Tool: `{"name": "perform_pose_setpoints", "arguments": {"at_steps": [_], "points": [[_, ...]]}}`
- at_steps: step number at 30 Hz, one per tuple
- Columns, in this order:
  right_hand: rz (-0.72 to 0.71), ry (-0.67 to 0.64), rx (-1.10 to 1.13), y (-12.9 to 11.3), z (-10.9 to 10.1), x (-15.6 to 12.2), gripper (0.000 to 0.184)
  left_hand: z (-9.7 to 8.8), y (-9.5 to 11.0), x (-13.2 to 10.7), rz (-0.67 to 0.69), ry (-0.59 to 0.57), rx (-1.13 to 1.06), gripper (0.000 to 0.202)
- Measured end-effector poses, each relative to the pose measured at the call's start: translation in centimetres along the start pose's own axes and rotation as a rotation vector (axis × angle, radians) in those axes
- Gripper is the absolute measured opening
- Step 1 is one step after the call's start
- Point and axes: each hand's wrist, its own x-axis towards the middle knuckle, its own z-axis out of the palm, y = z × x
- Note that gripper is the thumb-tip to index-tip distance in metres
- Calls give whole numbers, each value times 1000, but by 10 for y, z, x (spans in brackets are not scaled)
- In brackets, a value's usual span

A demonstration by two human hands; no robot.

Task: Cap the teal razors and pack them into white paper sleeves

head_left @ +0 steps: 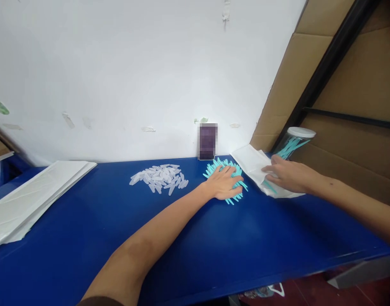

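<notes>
My left hand (224, 182) lies spread over a pile of slim turquoise plastic sticks (209, 171), touching them with its fingers apart. Part of the pile is hidden under that hand. To the right, my right hand (287, 173) is over a flat white plastic bag (250, 160), its fingers apart and pointing left. A turquoise stick (270, 187) shows at the bag just below those fingers. Left of the turquoise pile is a heap of small translucent white pointed pieces (163, 176), with neither hand on it.
A clear jar with a white lid (300, 132) holds turquoise sticks behind my right hand. A dark pixelated phone-like rectangle (207, 142) leans against the white wall. Stacked white plastic sheets (38, 199) lie at the left of the blue table (182, 246). Cardboard (351, 85) borders the right.
</notes>
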Motion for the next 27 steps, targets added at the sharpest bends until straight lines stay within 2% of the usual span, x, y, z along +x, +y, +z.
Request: {"name": "perform_pose_setpoints", "arguments": {"at_steps": [3, 7, 9, 12, 16, 19, 22, 24, 27], "points": [[-30, -31, 37, 3, -6, -1, 52, -1, 0, -2, 6, 6, 7, 47], [-70, -170, 86, 9, 1, -2, 78, -7, -10, -1, 91, -23, 26, 45], [-98, -168, 81, 11, 10, -2, 83, -10, -18, 0, 165, -39, 31, 43], [-140, -112, 84, 12, 23, -1, 81, -12, -28, 1, 278, -31, 35, 45], [-156, -31, 120, 9, 32, -1, 89, -12, -29, 0, 348, 125, -57, 50], [-204, 41, 120, 7, 36, 0, 87, -15, -25, -7, 267, 315, -213, 42], [-250, 40, 127, 6, 40, 2, 80, -16, -22, -20, 179, 465, -276, 37], [-304, 58, 131, 8, 43, 5, 74, -15, -21, -32, 153, 510, -243, 41], [-381, 98, 157, 11, 48, 12, 66, -13, -16, -54, 158, 492, -174, 46]]}}
